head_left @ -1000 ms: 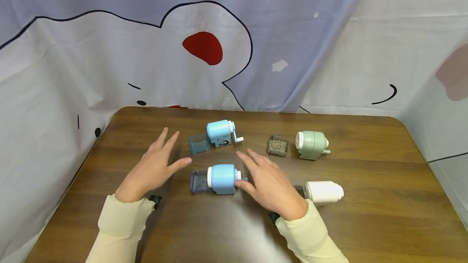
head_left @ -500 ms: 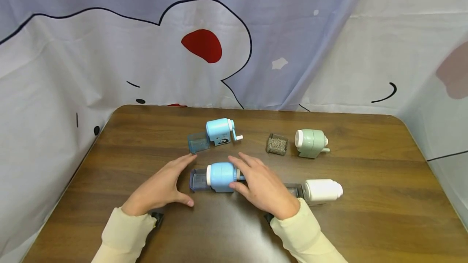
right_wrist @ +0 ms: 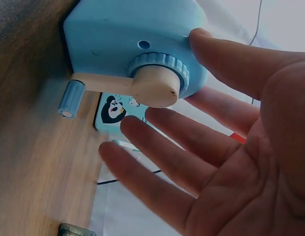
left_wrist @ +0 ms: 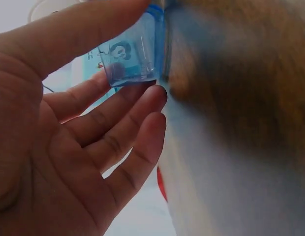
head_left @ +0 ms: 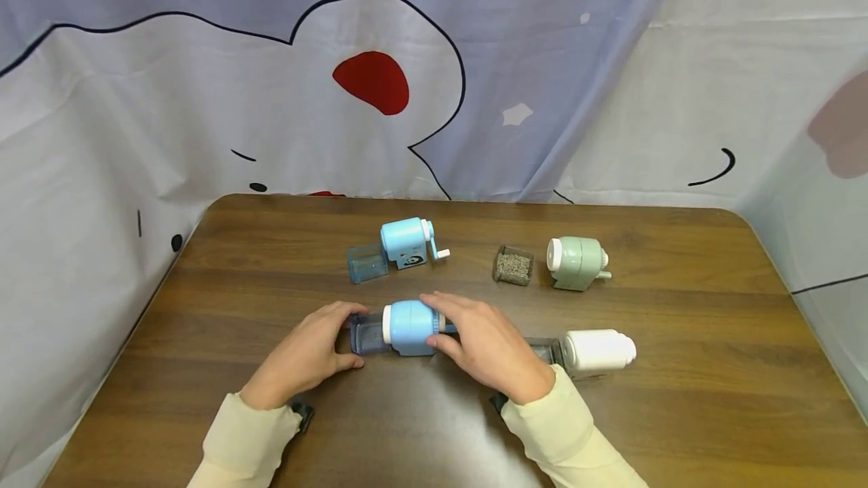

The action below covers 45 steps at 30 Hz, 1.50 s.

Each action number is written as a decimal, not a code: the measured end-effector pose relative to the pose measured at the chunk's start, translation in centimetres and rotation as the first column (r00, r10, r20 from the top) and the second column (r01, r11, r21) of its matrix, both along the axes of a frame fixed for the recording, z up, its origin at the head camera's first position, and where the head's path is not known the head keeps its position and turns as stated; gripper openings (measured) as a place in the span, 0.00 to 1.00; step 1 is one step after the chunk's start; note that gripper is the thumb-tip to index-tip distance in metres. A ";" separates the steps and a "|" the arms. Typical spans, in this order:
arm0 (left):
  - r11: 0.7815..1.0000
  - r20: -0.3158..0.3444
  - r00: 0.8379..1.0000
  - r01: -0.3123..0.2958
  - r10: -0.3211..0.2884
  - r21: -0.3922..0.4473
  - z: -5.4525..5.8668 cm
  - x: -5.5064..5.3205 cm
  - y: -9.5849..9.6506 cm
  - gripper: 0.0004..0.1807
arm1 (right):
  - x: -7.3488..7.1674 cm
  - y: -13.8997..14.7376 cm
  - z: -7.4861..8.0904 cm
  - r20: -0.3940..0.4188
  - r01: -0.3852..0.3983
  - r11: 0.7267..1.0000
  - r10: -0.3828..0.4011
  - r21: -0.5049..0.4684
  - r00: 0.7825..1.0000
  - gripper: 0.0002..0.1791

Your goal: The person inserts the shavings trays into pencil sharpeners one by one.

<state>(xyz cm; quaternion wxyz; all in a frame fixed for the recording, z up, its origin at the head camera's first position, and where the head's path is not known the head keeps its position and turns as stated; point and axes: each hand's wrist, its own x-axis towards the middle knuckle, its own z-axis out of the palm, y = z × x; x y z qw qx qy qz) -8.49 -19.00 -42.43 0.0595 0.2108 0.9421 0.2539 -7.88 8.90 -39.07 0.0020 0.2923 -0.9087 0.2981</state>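
A blue hand-crank pencil sharpener (head_left: 412, 327) lies mid-table in the head view, its clear bluish shavings drawer (head_left: 370, 336) pulled out to the left. My left hand (head_left: 307, 351) holds the drawer's outer end between thumb and fingers. In the left wrist view the thumb crosses the see-through drawer (left_wrist: 135, 59), fingertips along its other side. My right hand (head_left: 493, 343) grips the sharpener's crank end with thumb and index finger on opposite sides of the body. The other fingers extend past the white crank (right_wrist: 155, 86) in the right wrist view.
Behind stands a light-blue sharpener (head_left: 404, 242) with its drawer (head_left: 368, 263) out. A green sharpener (head_left: 578, 262) is at the back right, beside a drawer of shavings (head_left: 514, 266). A white sharpener (head_left: 598, 350) sits right of my right wrist. A curtain (head_left: 542, 96) hangs behind the table.
My left hand has come down and rightward from beside the sharpener onto its drawer. My right hand has shifted slightly left, closing in on the sharpener's body.
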 end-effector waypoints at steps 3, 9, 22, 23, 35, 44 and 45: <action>1.000 -0.003 1.000 -0.015 0.015 0.009 -0.1 -0.1 0.0 0.35 | 0.0 -0.1 -0.1 -0.002 -0.008 1.000 0.008 -0.019 1.000 0.31; 1.000 -0.007 1.000 -0.017 0.017 0.005 0.0 -0.2 0.0 0.35 | -0.1 -0.1 -0.1 0.008 -0.010 1.000 0.010 -0.029 1.000 0.30; 1.000 0.018 1.000 0.002 -0.002 0.029 0.2 -0.5 0.9 0.35 | -0.2 -0.2 -0.1 0.029 -0.006 1.000 0.006 -0.025 1.000 0.30; 1.000 0.020 1.000 0.002 -0.002 0.028 0.3 -0.5 1.0 0.35 | -0.2 -0.2 -0.1 0.030 -0.004 1.000 0.005 -0.025 1.000 0.30; 1.000 0.035 0.999 0.018 -0.019 0.019 0.2 -0.7 1.5 0.35 | -0.2 0.0 -0.1 0.027 -0.001 0.999 0.002 -0.039 1.000 0.29; 0.998 0.022 0.998 0.052 -0.053 0.022 0.2 -0.8 2.1 0.35 | -0.2 -0.1 -0.1 0.032 0.000 0.999 0.001 -0.039 1.000 0.29; 0.998 0.020 0.998 0.053 -0.054 0.019 0.2 -0.8 2.2 0.35 | -0.2 -0.1 -0.1 0.033 0.000 0.999 0.001 -0.038 0.999 0.29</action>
